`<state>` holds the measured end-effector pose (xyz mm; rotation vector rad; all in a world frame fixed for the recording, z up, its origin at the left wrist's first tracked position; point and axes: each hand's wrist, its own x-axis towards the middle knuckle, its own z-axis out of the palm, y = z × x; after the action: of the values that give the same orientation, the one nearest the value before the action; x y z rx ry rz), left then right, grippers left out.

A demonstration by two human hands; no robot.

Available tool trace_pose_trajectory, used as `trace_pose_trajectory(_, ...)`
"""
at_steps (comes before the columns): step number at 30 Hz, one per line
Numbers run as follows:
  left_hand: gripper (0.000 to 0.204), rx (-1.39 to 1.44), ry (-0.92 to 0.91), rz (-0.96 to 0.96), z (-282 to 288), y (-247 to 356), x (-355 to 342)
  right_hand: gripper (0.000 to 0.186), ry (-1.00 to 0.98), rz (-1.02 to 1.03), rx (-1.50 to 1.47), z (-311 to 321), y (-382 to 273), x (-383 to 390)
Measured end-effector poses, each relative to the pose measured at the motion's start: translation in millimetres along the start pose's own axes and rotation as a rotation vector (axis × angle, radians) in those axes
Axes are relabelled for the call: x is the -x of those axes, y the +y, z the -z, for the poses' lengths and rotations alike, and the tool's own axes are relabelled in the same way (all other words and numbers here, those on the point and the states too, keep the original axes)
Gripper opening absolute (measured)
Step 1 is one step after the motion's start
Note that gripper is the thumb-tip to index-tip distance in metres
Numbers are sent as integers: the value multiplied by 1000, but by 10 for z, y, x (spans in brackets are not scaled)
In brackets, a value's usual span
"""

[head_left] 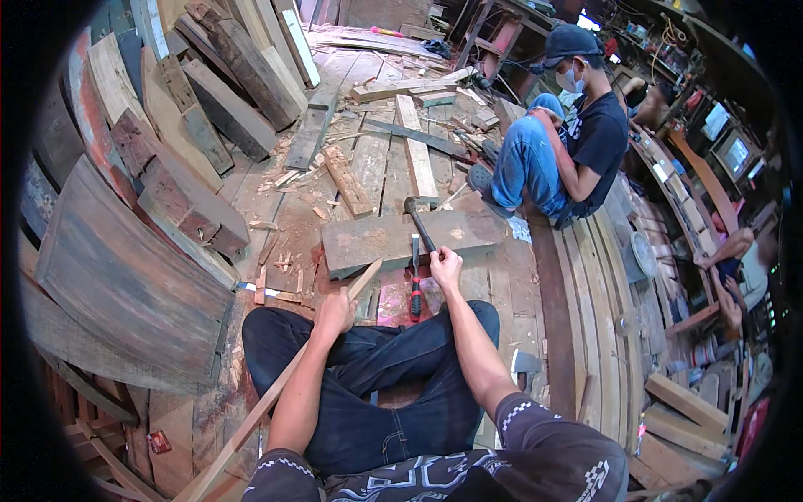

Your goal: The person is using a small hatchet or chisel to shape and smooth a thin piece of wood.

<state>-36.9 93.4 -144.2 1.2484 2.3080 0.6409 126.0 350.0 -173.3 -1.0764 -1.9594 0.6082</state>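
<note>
My left hand (pixel 336 311) is closed round a long, thin wooden strip (pixel 366 277), which slants from my lower left up to a thick, weathered timber block (pixel 360 243) in front of my crossed legs. My right hand (pixel 445 266) grips the dark handle of a hammer (pixel 412 207), whose head lies at the far side of the block. Between my hands a chisel (pixel 416 284) with a red and black handle and a metal blade points away from me, its blade at the block's near side.
Planks lean in a stack (pixel 142 192) along the left. Wood offcuts (pixel 347 180) and chips litter the plank floor ahead. A seated co-worker (pixel 598 134) in cap and mask is at the upper right, beside long boards (pixel 585 301). More people (pixel 744 276) and clutter fill the far right.
</note>
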Motion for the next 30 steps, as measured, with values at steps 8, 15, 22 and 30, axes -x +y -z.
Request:
trace_pose_trajectory(8, 35, 6, 10, 4, -25, 0, -20, 21, 34, 50, -6, -16, 42, -6)
trace_pose_trajectory(15, 35, 3, 43, -23, -71, -70, -25, 21, 12, 47, -34, -25, -3, 16)
trace_pose_trajectory(22, 33, 23, 57, -55, -34, -42, -9, 21, -32, 3, 33, -18, 23, 13)
trace_pose_trajectory(30, 33, 47, 80, -79, -98, -87, -21, 21, -38, 10, 13, -25, 42, 16)
